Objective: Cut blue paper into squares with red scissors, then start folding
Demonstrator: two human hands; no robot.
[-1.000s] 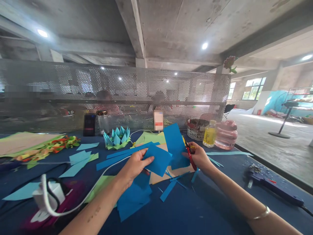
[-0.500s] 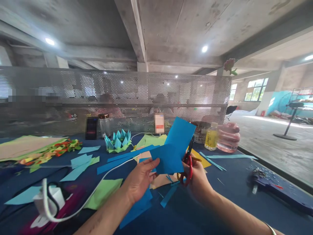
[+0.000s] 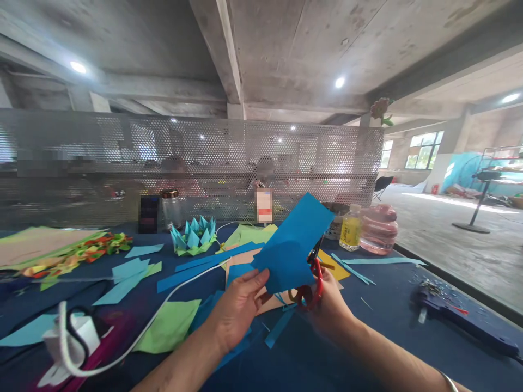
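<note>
A: Where does the blue sheet (image 3: 292,245) stand with respect to the paper crown (image 3: 194,238)?

B: To the right of the paper crown and nearer than it, raised above the tabletop (image 3: 396,299). The left hand (image 3: 239,307) pinches its lower corner, thumb uppermost. Whether this is one bent piece or two overlapping ones cannot be told.

A: And the right hand (image 3: 333,299)?

B: Its fingers grip the scissors (image 3: 317,275), beyond the held corner as counted rightward from the paper crown. The blades stand at the sheet's right edge; how wide they are parted, and whether they bite, cannot be made out.

A: Which step is represented?

B: Probably trimming. The blue offcuts (image 3: 280,329), right of the paper crown and nearer than it, agree with this reading. The next move seems to call for a taut sheet and blades aligned with its edge before closing.

A: Is any writing legible?

B: None. The bottle (image 3: 350,226), well to the right of the paper crown, bears a yellow label (image 3: 348,234) whose characters are too small to read. The glue gun (image 3: 469,321), farther right again, shows a red part but no readable brand.
</note>
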